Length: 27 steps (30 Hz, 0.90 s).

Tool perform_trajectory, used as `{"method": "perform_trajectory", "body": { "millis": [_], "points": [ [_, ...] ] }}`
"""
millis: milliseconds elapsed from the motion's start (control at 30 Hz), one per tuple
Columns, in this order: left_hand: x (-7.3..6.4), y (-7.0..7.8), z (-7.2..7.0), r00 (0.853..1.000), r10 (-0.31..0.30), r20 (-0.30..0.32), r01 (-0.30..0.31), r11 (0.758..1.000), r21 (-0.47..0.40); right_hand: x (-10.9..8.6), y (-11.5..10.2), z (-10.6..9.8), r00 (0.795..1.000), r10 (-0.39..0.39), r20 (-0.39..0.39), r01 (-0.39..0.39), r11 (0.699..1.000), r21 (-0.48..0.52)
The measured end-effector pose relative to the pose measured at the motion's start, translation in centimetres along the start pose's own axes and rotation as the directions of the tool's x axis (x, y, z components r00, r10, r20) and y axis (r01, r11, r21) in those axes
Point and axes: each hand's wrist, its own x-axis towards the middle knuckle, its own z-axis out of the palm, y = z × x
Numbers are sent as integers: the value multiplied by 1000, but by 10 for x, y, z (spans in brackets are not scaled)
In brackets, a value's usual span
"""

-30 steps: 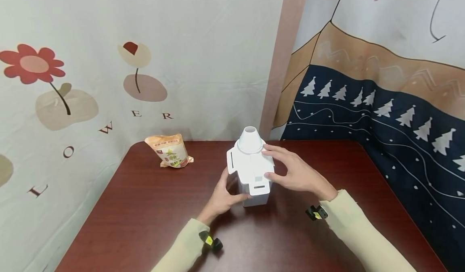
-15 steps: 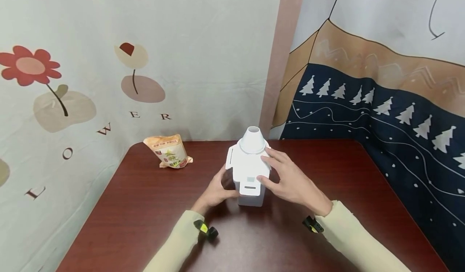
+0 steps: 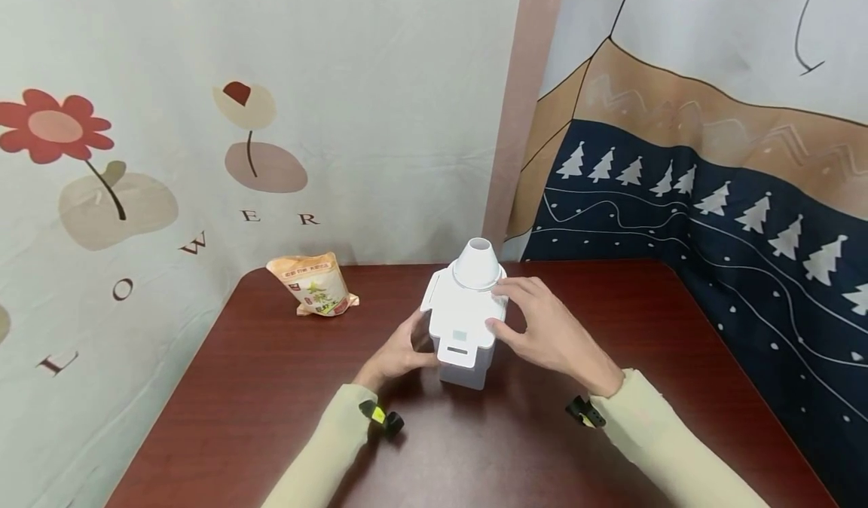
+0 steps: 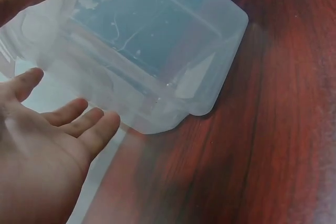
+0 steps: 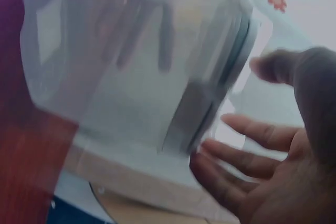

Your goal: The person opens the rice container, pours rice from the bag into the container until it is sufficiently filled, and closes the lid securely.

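A translucent plastic storage container (image 3: 463, 374) with a white lid (image 3: 464, 312) stands between both hands. A white cone-shaped cap rises from the lid's far end, and flaps with slots stick out from its sides. My left hand (image 3: 396, 353) holds the container's left side, thumb toward the near corner and fingers toward the far one. Through the wall in the right wrist view, its fingers show as dark shapes. My right hand (image 3: 545, 335) touches the lid's right edge with relaxed, spread fingers. The right wrist view puts those fingertips right at the lid's rim (image 5: 244, 61).
A cream and orange food pouch (image 3: 315, 286) stands at the back left of the dark red wooden table (image 3: 271, 402). Close behind the table hangs a printed curtain (image 3: 380, 116), with a navy tree-patterned cloth (image 3: 678, 214) on the right.
The container has shifted a little left and turned, its near flap now pointing more to the left. The left hand has moved left with it; the right hand stays at the lid.
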Motion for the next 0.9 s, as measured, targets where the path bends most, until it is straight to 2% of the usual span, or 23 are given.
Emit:
{"method": "perform_trajectory", "body": {
  "millis": [133,300,533,733,900],
  "points": [
    [-5,2,5,1000,3,-26,-2,999,45,6,9,-5,1000,8,20,-9,999,41],
    [-10,6,14,994,25,-104,-17,997,71,17,18,-7,999,32,-7,-31,991,128],
    [-19,5,25,969,35,-246,-14,996,84,34,27,-3,996,82,43,-90,966,244],
    [-20,4,31,962,36,-269,-20,998,62,39,28,3,996,69,51,-81,951,299],
    [-17,5,29,966,43,-255,-27,997,69,36,26,6,996,84,27,-89,956,279]
  ]
}}
